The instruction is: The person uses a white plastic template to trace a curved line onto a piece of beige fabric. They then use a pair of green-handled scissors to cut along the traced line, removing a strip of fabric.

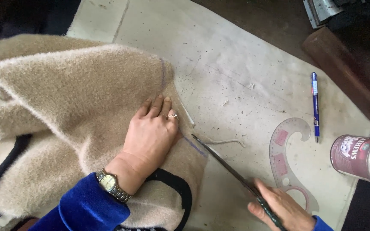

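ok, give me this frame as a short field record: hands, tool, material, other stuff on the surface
left hand: flat on beige fleece fabric, beside a purple marked line; wears ring and wristwatch
right hand: grips scissors, tips at the fabric edge
surface: pale, stained work sheet
nearby: clear French curve ruler, blue pen, dark red tin lying on its side

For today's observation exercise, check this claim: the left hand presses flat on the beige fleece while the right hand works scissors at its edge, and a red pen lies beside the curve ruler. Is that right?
One detail is wrong: the pen is blue, not red, as the head view shows. The rest holds: the left hand presses flat on the fleece, the right hand works the scissors at its edge, and the pen lies beside the curve ruler.
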